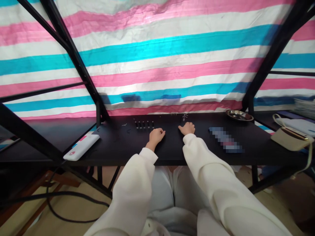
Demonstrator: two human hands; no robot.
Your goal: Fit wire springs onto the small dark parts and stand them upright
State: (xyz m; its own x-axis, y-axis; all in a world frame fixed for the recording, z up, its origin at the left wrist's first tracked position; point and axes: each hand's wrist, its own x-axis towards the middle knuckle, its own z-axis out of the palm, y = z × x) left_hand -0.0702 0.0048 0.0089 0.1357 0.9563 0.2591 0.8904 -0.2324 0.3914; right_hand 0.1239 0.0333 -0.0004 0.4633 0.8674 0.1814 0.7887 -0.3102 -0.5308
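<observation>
My left hand [156,136] rests on the black table [172,147] with its fingers curled in; nothing shows in it. My right hand [187,128] lies a little farther back, fingers also curled, close to a tiny metal piece [184,116]. A row of several small dark upright parts [144,125] stands just behind and left of my left hand. More tiny metal bits [173,114] lie along the table's back edge. Both arms wear white sleeves.
A white power bank [81,146] lies at the table's left edge. A metal dish [239,115] sits back right, a blurred flat object [226,140] right of my hands, a beige bag [290,137] far right. Black frame bars and a striped tarp stand behind.
</observation>
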